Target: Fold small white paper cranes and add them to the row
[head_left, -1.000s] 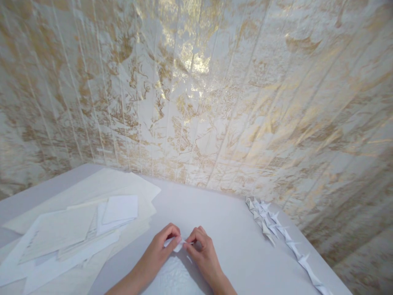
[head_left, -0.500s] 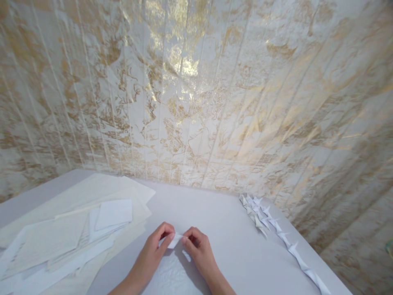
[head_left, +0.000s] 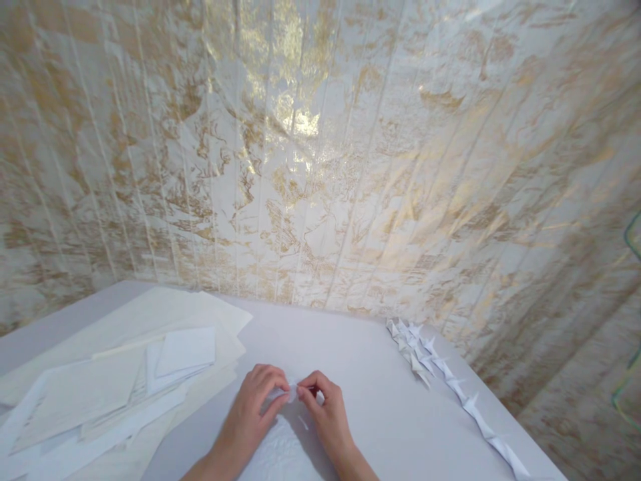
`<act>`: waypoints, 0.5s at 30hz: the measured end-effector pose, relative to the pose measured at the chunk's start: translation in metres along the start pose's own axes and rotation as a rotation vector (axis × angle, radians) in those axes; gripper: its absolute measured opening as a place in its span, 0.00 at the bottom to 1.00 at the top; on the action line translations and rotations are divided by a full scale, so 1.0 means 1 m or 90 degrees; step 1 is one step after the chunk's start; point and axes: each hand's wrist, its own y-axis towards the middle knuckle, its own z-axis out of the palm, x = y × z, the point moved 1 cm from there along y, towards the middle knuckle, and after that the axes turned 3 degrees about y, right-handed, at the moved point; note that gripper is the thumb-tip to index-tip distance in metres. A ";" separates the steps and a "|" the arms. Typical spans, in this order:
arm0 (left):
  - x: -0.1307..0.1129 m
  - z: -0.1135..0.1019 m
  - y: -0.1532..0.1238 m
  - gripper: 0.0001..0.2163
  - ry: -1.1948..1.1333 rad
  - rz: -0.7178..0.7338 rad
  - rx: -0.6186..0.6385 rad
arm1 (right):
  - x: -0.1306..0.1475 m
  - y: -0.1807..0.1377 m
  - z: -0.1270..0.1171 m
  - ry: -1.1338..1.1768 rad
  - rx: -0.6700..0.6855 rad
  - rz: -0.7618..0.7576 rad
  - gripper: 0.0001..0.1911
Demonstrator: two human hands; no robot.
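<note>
Between my two hands, low in the middle of the head view, is a small piece of white paper [head_left: 293,393], mostly covered by the fingers. My left hand [head_left: 255,407] pinches its left side between thumb and fingertips. On the other side, my right hand [head_left: 325,404] pinches the right edge, its thumb and forefinger close to the left fingertips. How the paper is folded cannot be made out. Beneath the hands, a crinkled, shiny patch [head_left: 288,451] shows on the white table [head_left: 400,414].
Loose sheets and cut pieces of white paper [head_left: 190,351] lie in an overlapping pile on the left. Along the table's right edge runs a row of several pointed folded paper pieces [head_left: 453,384]. A gold-patterned curtain [head_left: 310,200] hangs right behind the table.
The paper has turned and shows less between the fingers. My left fingertips have moved slightly right, closer to the right ones. The view has shifted a little.
</note>
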 end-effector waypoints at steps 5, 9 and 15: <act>-0.001 -0.001 0.002 0.03 0.021 -0.011 -0.012 | 0.000 0.001 0.003 -0.001 0.019 -0.008 0.08; 0.001 -0.001 0.004 0.06 0.018 -0.009 0.003 | -0.002 0.002 0.005 -0.002 0.028 -0.010 0.03; 0.002 0.000 0.004 0.07 -0.037 -0.035 0.013 | 0.000 0.000 0.004 -0.064 0.080 -0.034 0.04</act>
